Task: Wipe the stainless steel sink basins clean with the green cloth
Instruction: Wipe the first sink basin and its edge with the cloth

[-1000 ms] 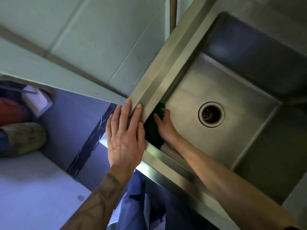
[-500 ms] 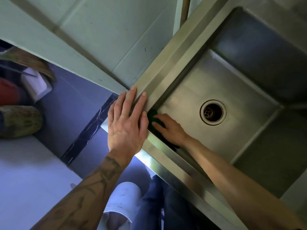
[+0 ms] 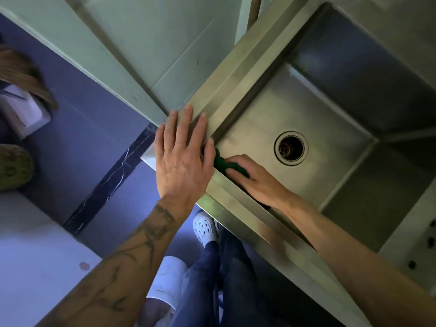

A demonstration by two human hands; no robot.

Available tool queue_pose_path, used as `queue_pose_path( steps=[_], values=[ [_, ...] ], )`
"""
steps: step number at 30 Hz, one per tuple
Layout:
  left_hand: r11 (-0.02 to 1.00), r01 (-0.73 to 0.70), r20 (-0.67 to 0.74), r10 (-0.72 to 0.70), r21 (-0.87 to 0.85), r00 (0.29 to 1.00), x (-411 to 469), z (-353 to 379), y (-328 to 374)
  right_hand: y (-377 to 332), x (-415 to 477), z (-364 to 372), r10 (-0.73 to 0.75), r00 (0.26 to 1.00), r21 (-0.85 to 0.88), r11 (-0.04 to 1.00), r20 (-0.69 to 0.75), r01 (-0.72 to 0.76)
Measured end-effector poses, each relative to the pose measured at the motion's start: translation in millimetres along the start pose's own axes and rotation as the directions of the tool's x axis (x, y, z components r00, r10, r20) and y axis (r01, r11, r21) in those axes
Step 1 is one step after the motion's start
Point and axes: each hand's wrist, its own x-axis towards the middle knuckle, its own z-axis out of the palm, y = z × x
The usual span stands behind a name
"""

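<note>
A stainless steel sink basin [image 3: 316, 107] fills the right half of the view, with a round drain [image 3: 291, 147] in its floor. My right hand [image 3: 257, 182] is down in the basin's near left corner, pressing the green cloth [image 3: 221, 162] against the floor beside the near wall. Only a small dark green part of the cloth shows between my two hands. My left hand [image 3: 182, 159] lies flat, fingers spread, on the sink's corner rim [image 3: 226, 90], holding nothing.
A pale tiled wall [image 3: 146, 43] meets the sink's left rim. A second surface with dark holes [image 3: 422, 244] lies at the lower right. Below are the purple floor [image 3: 99, 128], my legs and a white perforated shoe [image 3: 205, 228].
My right hand has slid the cloth from the left side wall down onto the basin floor, toward the near wall. My left hand has stayed on the corner rim while the camera shifted.
</note>
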Motion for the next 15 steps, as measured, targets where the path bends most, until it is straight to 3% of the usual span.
queue_pose_path(
  steps=[3,7,9,12,15],
  values=[
    [1.0,-0.002,-0.01,0.002,0.004,1.0,-1,-1,-2,18,0,-1,0.031,0.998,-0.081,0.996,0.046,-0.027],
    [0.999,-0.009,0.005,0.009,0.047,1.0,-2,-1,-1,40,15,12,0.223,0.973,-0.185,0.961,0.063,-0.208],
    [1.0,0.026,-0.004,-0.026,0.015,1.0,-10,-2,4,28,8,9,0.175,0.984,-0.169,0.971,0.035,-0.167],
    [0.991,0.129,0.015,-0.129,-0.027,0.992,-39,-2,25,8,-12,-1,-0.02,1.0,-0.012,1.0,0.001,0.02],
    [0.974,0.227,0.073,-0.224,-0.027,0.972,-70,2,54,19,-10,-8,-0.041,0.996,-0.002,0.999,0.08,0.041]
  ],
)
